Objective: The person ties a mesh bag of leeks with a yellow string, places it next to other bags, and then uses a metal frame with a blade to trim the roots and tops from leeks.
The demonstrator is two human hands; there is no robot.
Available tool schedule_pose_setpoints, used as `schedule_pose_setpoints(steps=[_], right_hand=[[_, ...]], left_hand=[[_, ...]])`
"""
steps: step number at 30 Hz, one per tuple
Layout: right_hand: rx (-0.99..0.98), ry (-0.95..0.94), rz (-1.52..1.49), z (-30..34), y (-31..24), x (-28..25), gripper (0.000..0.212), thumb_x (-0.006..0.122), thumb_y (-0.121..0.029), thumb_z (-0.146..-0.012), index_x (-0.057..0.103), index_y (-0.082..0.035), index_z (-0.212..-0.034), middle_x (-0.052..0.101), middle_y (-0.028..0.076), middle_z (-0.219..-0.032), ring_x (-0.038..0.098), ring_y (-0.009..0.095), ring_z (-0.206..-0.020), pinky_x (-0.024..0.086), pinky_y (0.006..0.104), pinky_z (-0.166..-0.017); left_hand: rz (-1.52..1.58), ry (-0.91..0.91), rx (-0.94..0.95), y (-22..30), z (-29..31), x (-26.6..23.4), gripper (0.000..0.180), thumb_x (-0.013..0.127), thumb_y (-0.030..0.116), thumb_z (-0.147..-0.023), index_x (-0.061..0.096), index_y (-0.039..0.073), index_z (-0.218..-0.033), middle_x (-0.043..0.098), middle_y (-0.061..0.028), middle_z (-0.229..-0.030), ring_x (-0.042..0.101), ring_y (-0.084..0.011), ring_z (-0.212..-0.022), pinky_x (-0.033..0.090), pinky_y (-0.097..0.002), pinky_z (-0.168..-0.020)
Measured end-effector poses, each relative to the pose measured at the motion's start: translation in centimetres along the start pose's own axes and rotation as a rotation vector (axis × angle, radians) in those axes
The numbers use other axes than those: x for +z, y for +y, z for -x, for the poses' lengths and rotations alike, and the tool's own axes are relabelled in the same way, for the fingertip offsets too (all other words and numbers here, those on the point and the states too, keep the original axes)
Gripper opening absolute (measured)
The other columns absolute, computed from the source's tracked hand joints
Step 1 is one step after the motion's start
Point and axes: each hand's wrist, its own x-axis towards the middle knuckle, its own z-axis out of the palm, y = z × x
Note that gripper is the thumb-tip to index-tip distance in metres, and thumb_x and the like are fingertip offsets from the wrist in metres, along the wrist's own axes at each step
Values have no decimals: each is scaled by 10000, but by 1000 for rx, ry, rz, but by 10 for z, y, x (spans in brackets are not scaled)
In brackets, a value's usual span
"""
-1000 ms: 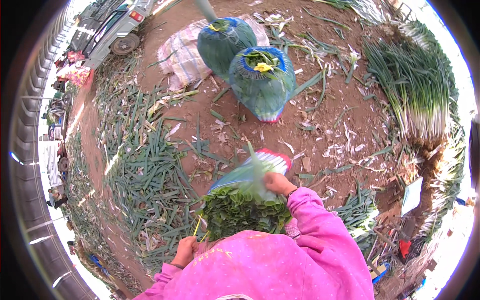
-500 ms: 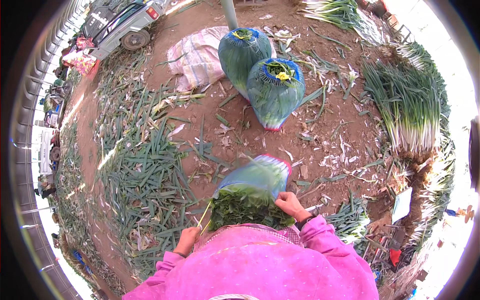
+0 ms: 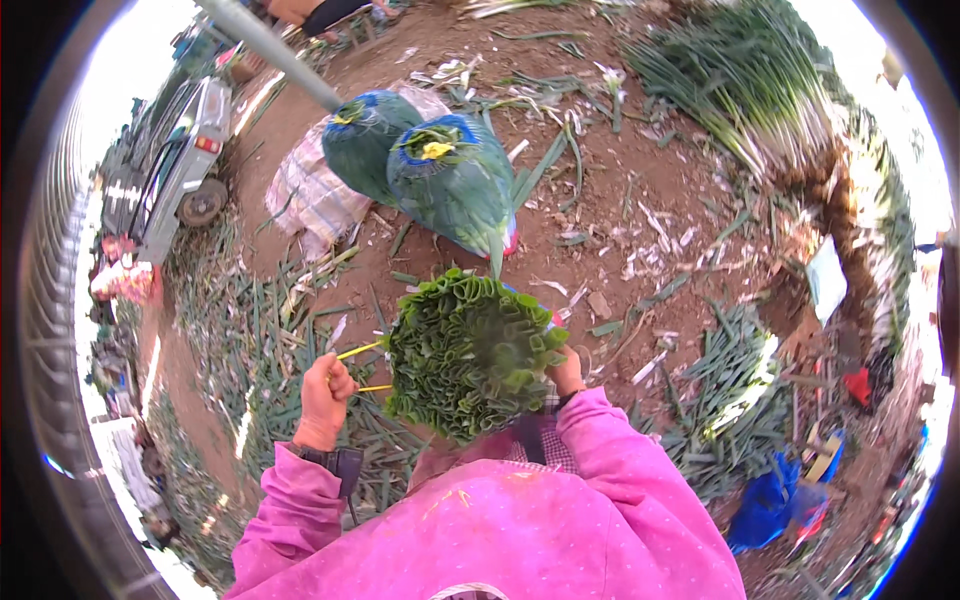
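Note:
A packed bundle of green leeks stands before me, its cut, folded leaf ends facing up. In the earlier head frame a blue net bag wraps its lower part; now the leaves hide most of the net. My left hand is a fist left of the bundle, closed on a yellow drawstring whose two strands stretch taut to the bundle. My right hand grips the bundle's right side at the bag's edge, its fingers partly hidden. Just beyond stand two filled net bags of leeks, a nearer one and a farther one.
A pale woven sack lies by the filled bags, next to a grey pole. Loose leeks are heaped at the far right. Leaf scraps litter the soil at left. A grey vehicle stands far left; a blue bag lies near right.
The bundle has tipped upright, turning its leaf ends up. My left hand has risen and moved left, drawing out the yellow string. The view has shifted, so the filled bags appear farther left.

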Motion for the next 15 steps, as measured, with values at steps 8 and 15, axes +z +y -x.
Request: schedule_pose_setpoints(steps=[8,15], right_hand=[[731,-192,-128,-39,-69,-31,267,621,-307,-773,666,-58,-856,662,185,-801,647,349,-792,513,403,-644],[1267,238,-1573,-2,40,-18,231,613,-231,-771,652,-46,-904,650,108,-717,620,306,-625,507,407,-590]], left_hand=[[33,-39,52,45,-26,40,303,499,289,-900,427,137,-648,312,41,-507,283,-104,-437,357,-289,-589],[-80,-102,36,18,-25,91,320,492,274,-906,414,132,-630,316,36,-523,299,-103,-457,359,-299,-585]])
